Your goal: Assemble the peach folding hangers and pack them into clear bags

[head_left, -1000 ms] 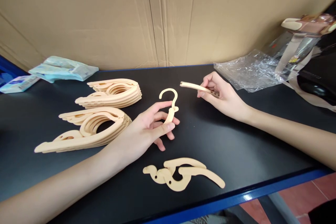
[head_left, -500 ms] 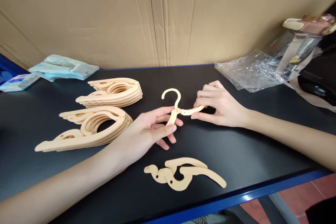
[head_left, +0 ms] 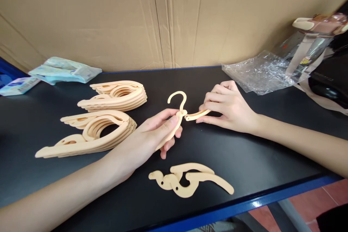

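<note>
My left hand (head_left: 152, 128) is closed around one arm of a beige folding clothes hanger (head_left: 176, 123), its thumb on top near the joint. The hook (head_left: 185, 98) points up and curls to the left. My right hand (head_left: 230, 107) pinches the hanger's other arm (head_left: 198, 115), a slim curved piece, by its outer end. The inner end of that piece lies close beside the joint; I cannot tell whether they are still linked. In front of my hands, loose hanger parts (head_left: 187, 185), curved and with small holes, lie on the black table (head_left: 250, 152).
Two stacks of folded beige hangers, a near stack (head_left: 89, 145) and a far stack (head_left: 116, 103), lie to the left. Behind them are blue tissue packs (head_left: 65, 70). Clear plastic wrapping (head_left: 258, 72) and a strapped bottle (head_left: 312, 47) stand at right. Cardboard (head_left: 108, 18) rises behind.
My left thumb has moved up towards the joint, and the left fingers have closed more around the hanger. The right arm piece now sits slightly lower than the joint. Loose parts stay put.
</note>
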The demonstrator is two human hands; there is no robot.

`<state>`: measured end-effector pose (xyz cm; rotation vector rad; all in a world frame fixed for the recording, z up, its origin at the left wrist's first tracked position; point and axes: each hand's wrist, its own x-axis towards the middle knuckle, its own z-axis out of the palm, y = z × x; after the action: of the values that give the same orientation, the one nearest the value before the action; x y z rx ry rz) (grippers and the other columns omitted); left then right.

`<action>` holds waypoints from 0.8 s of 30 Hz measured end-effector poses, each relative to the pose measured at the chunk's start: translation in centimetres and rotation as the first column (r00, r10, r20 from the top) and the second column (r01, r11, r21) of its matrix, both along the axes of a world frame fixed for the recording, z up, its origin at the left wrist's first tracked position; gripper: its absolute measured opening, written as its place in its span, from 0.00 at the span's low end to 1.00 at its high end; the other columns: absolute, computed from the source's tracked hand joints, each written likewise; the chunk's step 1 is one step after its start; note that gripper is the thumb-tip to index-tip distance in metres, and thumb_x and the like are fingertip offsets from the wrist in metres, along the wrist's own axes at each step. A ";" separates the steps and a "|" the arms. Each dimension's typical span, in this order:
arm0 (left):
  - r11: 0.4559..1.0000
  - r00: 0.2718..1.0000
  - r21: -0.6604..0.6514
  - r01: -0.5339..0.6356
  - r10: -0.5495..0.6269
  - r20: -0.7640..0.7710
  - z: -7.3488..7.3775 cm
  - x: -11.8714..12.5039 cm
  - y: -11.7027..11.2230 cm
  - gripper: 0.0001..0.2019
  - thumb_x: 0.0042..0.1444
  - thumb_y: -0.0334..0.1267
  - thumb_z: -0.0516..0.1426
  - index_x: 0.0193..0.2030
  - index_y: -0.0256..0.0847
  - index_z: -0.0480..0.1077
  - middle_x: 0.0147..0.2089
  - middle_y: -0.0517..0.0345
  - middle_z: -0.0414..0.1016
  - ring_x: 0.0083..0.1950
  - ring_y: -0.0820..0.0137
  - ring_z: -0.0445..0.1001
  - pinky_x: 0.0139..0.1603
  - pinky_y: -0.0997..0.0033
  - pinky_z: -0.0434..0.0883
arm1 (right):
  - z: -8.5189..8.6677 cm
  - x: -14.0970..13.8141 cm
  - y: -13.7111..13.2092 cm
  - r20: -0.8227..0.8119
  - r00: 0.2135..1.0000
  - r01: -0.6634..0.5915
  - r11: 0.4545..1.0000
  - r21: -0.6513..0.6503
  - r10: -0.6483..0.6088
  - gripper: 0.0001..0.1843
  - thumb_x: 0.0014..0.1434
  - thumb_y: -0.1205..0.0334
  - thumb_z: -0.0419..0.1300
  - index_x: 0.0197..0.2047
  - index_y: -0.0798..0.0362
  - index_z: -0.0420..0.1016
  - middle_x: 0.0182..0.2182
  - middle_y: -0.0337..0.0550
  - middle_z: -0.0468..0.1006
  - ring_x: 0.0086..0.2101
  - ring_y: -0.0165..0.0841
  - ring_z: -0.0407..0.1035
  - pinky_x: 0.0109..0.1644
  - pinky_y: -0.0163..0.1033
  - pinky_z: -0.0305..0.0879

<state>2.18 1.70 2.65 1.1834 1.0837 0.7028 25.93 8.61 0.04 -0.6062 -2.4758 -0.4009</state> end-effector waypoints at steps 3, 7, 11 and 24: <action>1.000 1.000 -0.020 0.004 -0.004 -0.002 -0.1 0.0 -0.2 0.13 0.64 0.49 0.58 0.49 0.44 0.69 0.28 0.68 0.68 0.23 0.81 0.61 0.23 0.85 0.67 | 0.0 -0.1 -0.2 0.018 1.000 -0.006 0.999 0.053 0.005 0.17 0.66 0.51 0.59 0.33 0.55 0.76 0.26 0.37 0.76 0.32 0.32 0.64 0.46 0.43 0.53; 1.000 1.000 -0.025 -0.003 0.003 -0.007 -0.3 0.1 -0.2 0.10 0.66 0.47 0.56 0.41 0.42 0.68 0.27 0.68 0.68 0.24 0.79 0.64 0.23 0.83 0.69 | 0.0 -0.2 -0.5 0.044 0.999 -0.022 0.997 0.078 0.019 0.15 0.67 0.53 0.59 0.34 0.55 0.77 0.25 0.35 0.75 0.30 0.31 0.63 0.45 0.43 0.54; 0.999 0.999 -0.007 0.050 -0.050 -0.021 -0.3 0.4 -0.2 0.15 0.67 0.48 0.54 0.33 0.40 0.65 0.23 0.69 0.67 0.20 0.81 0.63 0.21 0.85 0.66 | 0.1 -0.3 -0.7 0.056 0.998 -0.020 0.997 0.072 0.016 0.15 0.68 0.54 0.58 0.34 0.55 0.78 0.23 0.35 0.73 0.30 0.31 0.63 0.45 0.42 0.54; 0.998 0.996 0.028 -0.053 0.054 -0.064 0.0 0.2 -0.1 0.12 0.64 0.47 0.58 0.39 0.40 0.73 0.27 0.63 0.74 0.23 0.78 0.73 0.24 0.85 0.72 | 0.2 -0.3 -0.8 0.049 0.998 -0.032 0.994 0.101 0.027 0.18 0.68 0.51 0.57 0.33 0.55 0.76 0.21 0.35 0.71 0.27 0.30 0.60 0.41 0.41 0.54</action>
<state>2.41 1.59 2.62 1.2097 1.1668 0.7263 25.60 7.82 0.25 -0.5239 -2.4892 -0.5321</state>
